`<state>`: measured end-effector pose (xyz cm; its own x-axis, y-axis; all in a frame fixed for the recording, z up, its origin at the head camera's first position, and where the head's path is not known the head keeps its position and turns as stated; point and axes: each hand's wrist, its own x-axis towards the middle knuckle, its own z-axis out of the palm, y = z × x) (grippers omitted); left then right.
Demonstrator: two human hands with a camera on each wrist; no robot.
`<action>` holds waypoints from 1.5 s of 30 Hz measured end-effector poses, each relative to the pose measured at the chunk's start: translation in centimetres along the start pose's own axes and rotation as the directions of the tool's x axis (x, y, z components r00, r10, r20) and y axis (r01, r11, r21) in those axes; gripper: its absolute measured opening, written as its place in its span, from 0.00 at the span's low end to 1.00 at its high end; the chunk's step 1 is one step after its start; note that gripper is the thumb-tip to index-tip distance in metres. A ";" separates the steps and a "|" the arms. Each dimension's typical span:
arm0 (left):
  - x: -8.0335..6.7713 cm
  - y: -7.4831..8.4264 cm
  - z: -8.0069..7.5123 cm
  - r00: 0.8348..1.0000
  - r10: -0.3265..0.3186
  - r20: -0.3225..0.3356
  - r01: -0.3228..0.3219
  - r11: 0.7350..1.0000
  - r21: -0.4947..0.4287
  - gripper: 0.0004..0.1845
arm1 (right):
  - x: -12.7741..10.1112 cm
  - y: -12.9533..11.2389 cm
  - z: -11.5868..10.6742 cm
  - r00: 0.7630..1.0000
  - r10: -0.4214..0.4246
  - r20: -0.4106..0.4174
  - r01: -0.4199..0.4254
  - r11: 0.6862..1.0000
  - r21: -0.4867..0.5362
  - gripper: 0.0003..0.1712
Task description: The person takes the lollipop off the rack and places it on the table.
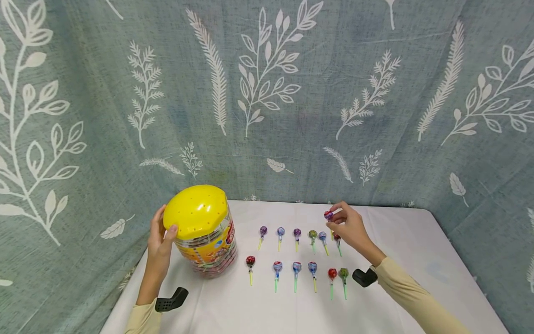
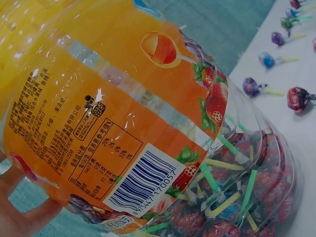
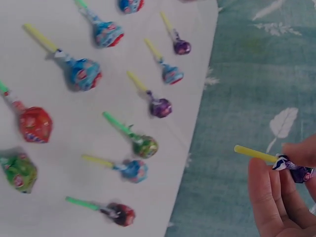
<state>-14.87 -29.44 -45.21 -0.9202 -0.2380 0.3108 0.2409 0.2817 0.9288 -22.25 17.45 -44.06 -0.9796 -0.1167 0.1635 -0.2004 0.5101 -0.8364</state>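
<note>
My left hand (image 1: 158, 248) grips a large clear plastic jar (image 1: 214, 262) near its top, thumb at the edge of the yellow lid (image 1: 196, 211). The jar leans in the head view. Through its clear wall, the left wrist view shows many wrapped lollipops (image 2: 227, 202) below an orange label (image 2: 113, 98) with a barcode. On the right, my right hand (image 1: 350, 227) pinches a purple-wrapped lollipop (image 3: 298, 173) at the wrapper, its yellow stick (image 3: 252, 152) sticking out past the fingers. This hand is raised over the right end of the back row.
Two rows of lollipops lie on the white-covered table (image 1: 233, 311). The back row runs from a purple one (image 1: 263, 230) to a dark red one (image 1: 337, 236); the front row from another dark red one (image 1: 250, 261) to a green one (image 1: 344, 272). A leaf-patterned curtain (image 1: 267, 185) stands behind.
</note>
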 end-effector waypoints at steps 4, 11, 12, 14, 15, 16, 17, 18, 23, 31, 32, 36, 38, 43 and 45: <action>-0.1 -0.2 -0.3 1.000 -0.008 0.001 0.008 1.000 0.012 0.33 | -0.7 1.2 -0.2 0.999 0.032 0.000 -0.032 0.999 0.011 0.19; 0.1 -0.3 -0.5 1.000 0.005 0.006 -0.005 1.000 -0.008 0.33 | -2.2 3.2 -0.4 0.993 0.115 -0.007 -0.115 0.993 0.010 0.19; 0.1 -0.3 -0.5 1.000 0.004 0.009 -0.004 1.000 -0.008 0.33 | -2.4 3.5 -0.5 0.992 0.125 -0.009 -0.125 0.992 0.005 0.19; 0.1 -0.2 -0.6 1.000 0.004 0.012 -0.004 1.000 -0.001 0.33 | -2.8 4.2 -0.6 0.990 0.143 -0.012 -0.143 0.990 0.003 0.19; 0.1 -0.2 -0.6 1.000 0.003 0.013 -0.003 1.000 -0.001 0.33 | -3.0 4.5 -0.6 0.988 0.152 -0.015 -0.152 0.988 0.003 0.19; 0.1 -0.2 -0.6 1.000 0.004 0.013 -0.004 1.000 0.000 0.33 | -3.2 4.9 -0.6 0.987 0.161 -0.017 -0.161 0.987 0.004 0.19; 0.1 -0.2 -0.7 1.000 0.006 0.015 -0.006 1.000 -0.001 0.33 | -3.4 5.2 -0.6 0.985 0.172 -0.024 -0.172 0.985 0.004 0.19; 0.1 -0.2 -0.7 1.000 0.008 0.018 -0.008 1.000 -0.001 0.33 | -3.5 5.6 -0.5 0.982 0.184 -0.029 -0.184 0.983 0.004 0.20; 0.2 -0.2 -0.8 0.999 0.011 0.040 -0.011 1.000 -0.002 0.33 | -4.4 7.6 -0.1 0.968 0.246 -0.053 -0.248 0.969 -0.020 0.20; 0.1 -0.2 -1.4 0.999 0.005 0.044 -0.006 1.000 0.028 0.34 | -5.2 10.6 0.9 0.943 0.328 -0.060 -0.332 0.940 -0.077 0.19; 0.1 -0.2 -1.4 0.999 0.005 0.045 -0.006 0.999 0.031 0.34 | -5.3 10.9 1.0 0.941 0.333 -0.062 -0.337 0.937 -0.087 0.19; 0.1 -0.1 -1.4 0.999 -0.019 0.047 0.017 0.999 0.052 0.34 | -5.3 12.0 1.1 0.941 0.331 -0.072 -0.338 0.933 -0.127 0.20; 0.2 -0.1 -1.4 0.998 -0.036 0.050 0.033 0.997 0.067 0.34 | -5.2 12.3 1.1 0.941 0.329 -0.081 -0.337 0.930 -0.145 0.20; 0.5 -0.2 -1.5 0.996 -0.048 0.072 0.040 0.994 0.104 0.34 | -5.2 12.3 0.8 0.934 0.349 -0.080 -0.358 0.918 -0.171 0.20; 0.5 -0.3 -1.7 0.996 -0.043 0.084 0.032 0.991 0.134 0.33 | -5.4 12.1 0.6 0.928 0.364 -0.074 -0.371 0.912 -0.173 0.21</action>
<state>-14.91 -31.25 -44.97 -0.9523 -0.1714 0.2523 0.1680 0.3956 0.9029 -19.42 23.70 -55.38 -0.9835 0.1407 -0.1136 0.1786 0.6562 -0.7332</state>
